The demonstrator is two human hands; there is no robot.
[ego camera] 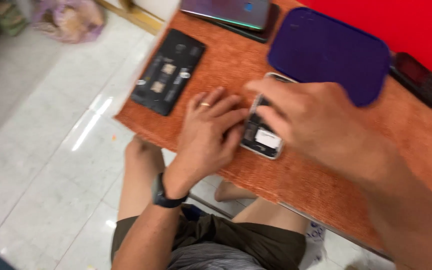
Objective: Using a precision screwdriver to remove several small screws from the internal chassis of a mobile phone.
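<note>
An opened phone (262,137) with its back cover off lies on the orange cloth-covered table (326,185), its inner parts showing. My left hand (208,132), with a ring on one finger and a dark band on the wrist, rests flat beside it, its fingertips touching the phone's left edge. My right hand (308,120) reaches over the phone from the right, fingers bent down onto its upper part. The picture is blurred, so whether the right hand's fingers pinch anything is unclear.
A second opened black phone (168,71) lies near the table's left edge. A purple mat (326,52) sits at the back, a dark red phone (421,80) to its right, a laptop-like device (228,12) at the far edge. White tiled floor (51,150) lies left.
</note>
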